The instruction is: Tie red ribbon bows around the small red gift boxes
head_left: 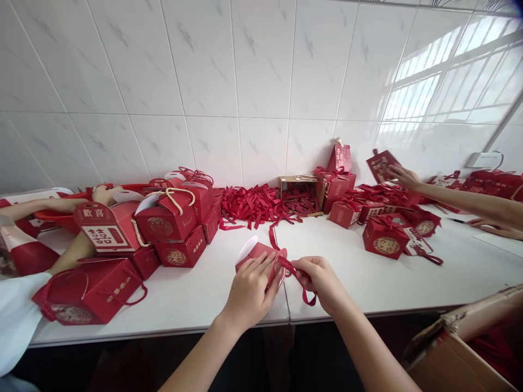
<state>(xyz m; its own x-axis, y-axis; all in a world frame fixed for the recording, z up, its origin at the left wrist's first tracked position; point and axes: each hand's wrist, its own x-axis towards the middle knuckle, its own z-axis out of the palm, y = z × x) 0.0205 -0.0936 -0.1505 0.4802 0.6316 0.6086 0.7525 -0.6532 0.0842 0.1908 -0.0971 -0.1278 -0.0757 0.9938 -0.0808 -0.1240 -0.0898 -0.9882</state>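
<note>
A small red box [256, 251] with a pale round flap lies on the white table near its front edge. My left hand [252, 284] is wrapped over the box, fingers on its top and thumb on the near side. Just to the right, my right hand [319, 280] pinches a red ribbon [307, 294] that runs to the box top and hangs in a loop. Part of the ribbon sticks up behind the box. The box's underside is hidden.
Stacked red gift boxes [165, 219] stand at left, beside another person's arms. Loose ribbons [255, 204] and an open carton [300, 196] lie along the wall. At right are more boxes [385, 235], a person's hand holding a red card [383, 166], and a cardboard box [460, 359].
</note>
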